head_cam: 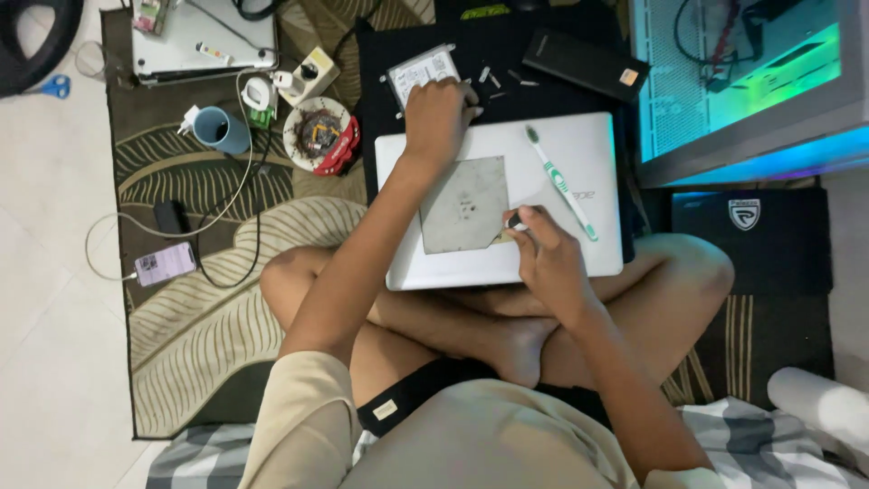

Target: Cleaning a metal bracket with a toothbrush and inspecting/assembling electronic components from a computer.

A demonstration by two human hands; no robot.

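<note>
Here, my right hand (548, 258) fingers pinch the grey panel (463, 205) corner; left hand (438, 110) curls over loose screws (496, 80), which could scatter.

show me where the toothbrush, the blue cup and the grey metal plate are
toothbrush (559, 181), head view, on the middle of its green and white handle
blue cup (222, 129), head view, on its outer wall
grey metal plate (463, 206), head view, on its bare flat middle
</note>
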